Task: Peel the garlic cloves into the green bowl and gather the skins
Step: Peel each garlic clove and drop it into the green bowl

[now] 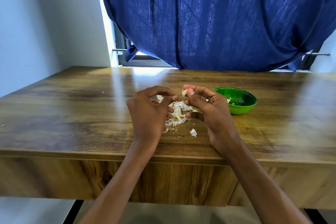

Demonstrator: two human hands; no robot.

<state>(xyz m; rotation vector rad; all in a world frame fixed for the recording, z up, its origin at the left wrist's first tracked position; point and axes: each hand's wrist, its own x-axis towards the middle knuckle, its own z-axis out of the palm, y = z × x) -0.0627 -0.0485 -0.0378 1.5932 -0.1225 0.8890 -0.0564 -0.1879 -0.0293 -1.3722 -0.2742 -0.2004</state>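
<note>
We hold one garlic clove [184, 93] in our right hand [205, 107], pinched between thumb and forefinger above the table [72, 111], just over the far edge of the pile of skins [177, 114]. Our left hand [149, 109] has its fingers [175, 98] curled, thumb against forefinger tip; a pale scrap shows behind them, but we cannot tell whether they are pinching it or nothing at all.

We judge the main risk to be the clove slipping. Only a small part of it shows between our fingertips, and a peeled surface is likely slick, so a hard tug on a stubborn strip could pop it out onto the table or into the skins, where it would be hard to pick out. The green bowl [241, 109] sits to the right, near but not under the clove, so a drop from here misses it. Loose skins are light, and one piece [193, 132] already lies apart from the pile; a quick sweep of either wrist could scatter more.

The clove's long axis seems to run steeply, roughly upright, with the visible pale end pointing down and left toward our left hand. Which end is the tip is hidden.
</note>
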